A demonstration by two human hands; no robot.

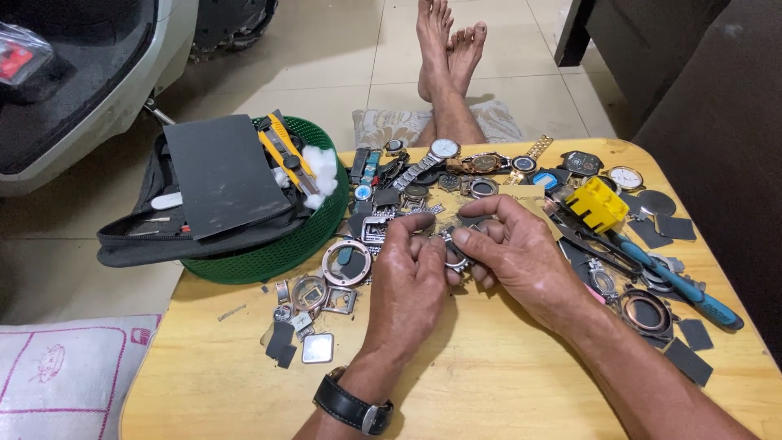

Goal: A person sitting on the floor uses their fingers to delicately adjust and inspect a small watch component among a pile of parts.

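Observation:
Both hands meet over the middle of a low wooden table (489,383). My left hand (407,281), with a black-strapped watch on its wrist, and my right hand (513,253) pinch a small silver metal watch part (453,249) between their fingertips. Just left of the hands lie a copper-coloured watch case ring (346,262) and several loose cases and glass pieces (309,295). Behind the hands lies a row of wristwatches (444,151).
A green basket (269,248) holding a black tool pouch, cotton and a yellow cutter sits at the table's left back. A yellow block (599,204), blue-handled pliers (684,285) and dark square pads lie at the right. Bare feet (448,49) rest on the tiled floor beyond.

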